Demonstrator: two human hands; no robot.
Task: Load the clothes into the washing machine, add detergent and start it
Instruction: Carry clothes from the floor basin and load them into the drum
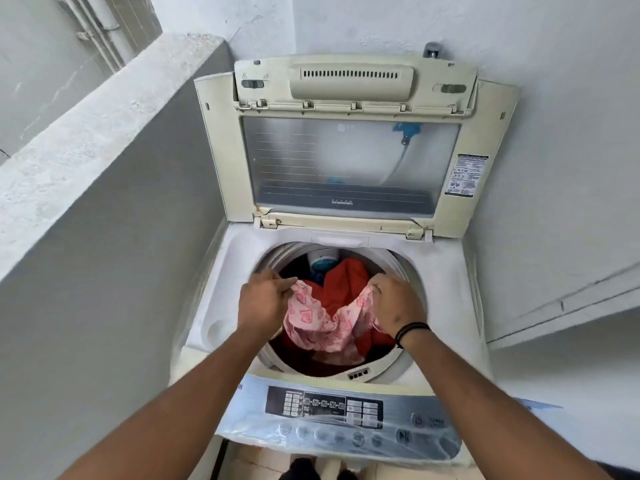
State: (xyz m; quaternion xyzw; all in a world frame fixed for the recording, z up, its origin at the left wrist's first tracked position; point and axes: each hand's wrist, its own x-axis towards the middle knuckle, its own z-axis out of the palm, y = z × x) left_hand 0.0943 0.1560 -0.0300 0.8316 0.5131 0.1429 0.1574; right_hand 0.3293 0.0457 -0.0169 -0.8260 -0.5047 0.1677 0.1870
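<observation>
A top-loading washing machine stands in front of me with its lid raised against the wall. Over the open drum, my left hand and my right hand each grip one end of a pink patterned cloth, which sags between them. Beneath it in the drum lie a red garment and dark clothes. A white and blue part shows at the drum's far wall. The control panel, covered in clear plastic, faces me at the front.
A grey concrete parapet wall runs close along the machine's left side. A white wall is behind, and a white ledge sticks out on the right. A tap shows above the lid. A tiled floor lies below.
</observation>
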